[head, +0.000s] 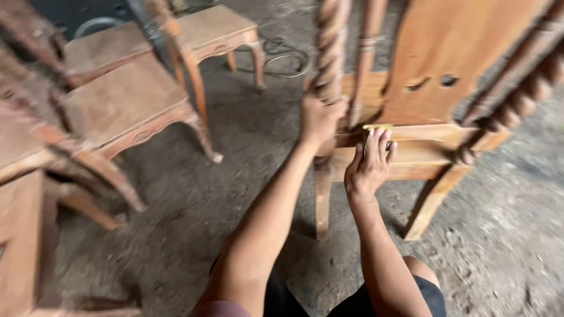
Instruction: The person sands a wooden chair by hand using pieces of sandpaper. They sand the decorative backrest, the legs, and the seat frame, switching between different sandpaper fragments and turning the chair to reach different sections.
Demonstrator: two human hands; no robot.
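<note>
Unfinished brown wooden chair [437,88] with twisted, rope-like carved posts stands on the dusty grey concrete floor [505,235] directly in front of the person, its tall flat back panel filling the upper right of the view and its lower rails level with the hands. To the left, well apart from it, several more bare wooden chairs [123,100] with curved legs stand crowded together, and a thin coiled cable [285,58] lies on the floor behind them. On the near chair, the left hand [320,117] is clenched around the spiral-carved post [330,53], steadying the frame. The right hand [369,167] lies flat against the horizontal back rail [417,149], fingers spread and pressing a small yellow piece of sandpaper [378,127] onto the wood just below the back panel. Judging by this, the step in hand is rubbing down the rail; the next stroke would call for even pressure along the grain while the other grip keeps the chair from rocking. Motion blur softens the edges, so finer surface detail cannot be told.
</note>
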